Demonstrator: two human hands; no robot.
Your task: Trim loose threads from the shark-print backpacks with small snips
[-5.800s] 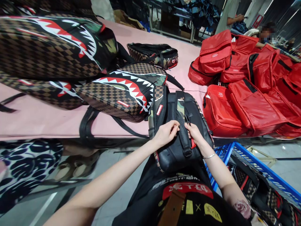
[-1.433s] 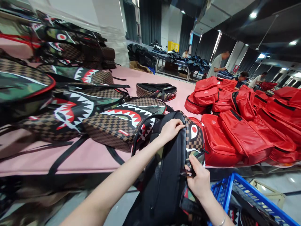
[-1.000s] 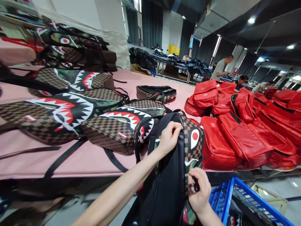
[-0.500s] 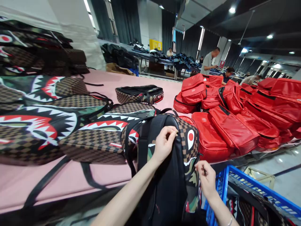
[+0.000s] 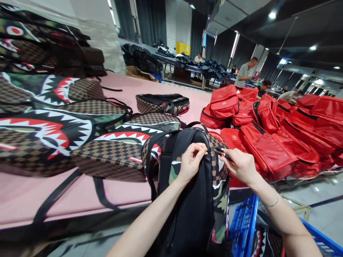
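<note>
A black backpack [image 5: 191, 200] with checkered and camouflage sides stands upright before me at the table's edge. My left hand [image 5: 193, 160] is closed in a pinch at its upper black edge; whatever tiny bit lies between the fingertips is too small to name. My right hand [image 5: 239, 164] is closed around small dark thread snips [image 5: 223, 153]. Their tips point left at the checkered side, close to my left fingertips. Beside the backpack on the left lies another checkered bag [image 5: 115, 153] with a shark-mouth print.
More shark-print bags [image 5: 40, 139] cover the left of the pink table [image 5: 128, 191], with a stack [image 5: 53, 53] behind. Red bags [image 5: 270, 146] are heaped at right. A blue crate [image 5: 245, 225] with bags inside stands below my right arm. Several people work farther back.
My right hand has risen from low on the backpack's right side to its upper edge, bringing the snips near my left hand. The left hand keeps its pinch on the edge.
</note>
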